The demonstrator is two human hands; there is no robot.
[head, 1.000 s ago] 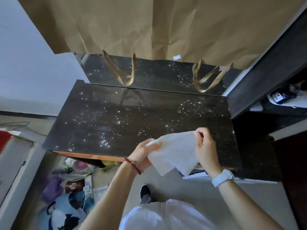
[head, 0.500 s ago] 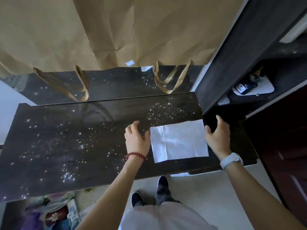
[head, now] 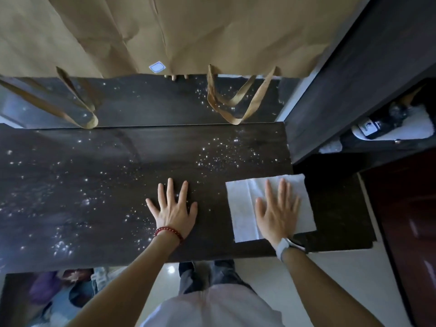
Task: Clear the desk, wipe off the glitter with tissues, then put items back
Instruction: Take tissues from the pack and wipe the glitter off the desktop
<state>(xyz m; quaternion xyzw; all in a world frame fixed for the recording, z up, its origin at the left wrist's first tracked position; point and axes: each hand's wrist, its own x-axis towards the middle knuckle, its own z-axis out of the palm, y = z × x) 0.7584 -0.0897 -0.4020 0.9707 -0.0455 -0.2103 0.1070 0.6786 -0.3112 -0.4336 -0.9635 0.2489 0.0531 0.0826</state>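
Vs 0.5 s ago: R hand (head: 278, 213) now flat on tissue (head: 243, 208), fingers spread, lower right of frame. L hand (head: 173, 208) flat on bare tabletop (head: 94, 185), fingers spread. Glitter (head: 224, 154) w/ no visible change.

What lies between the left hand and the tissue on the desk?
In the head view, only dark desk with a few glitter specks separates left hand from tissue.

red bead bracelet (head: 168, 233), white wristwatch (head: 283, 249)
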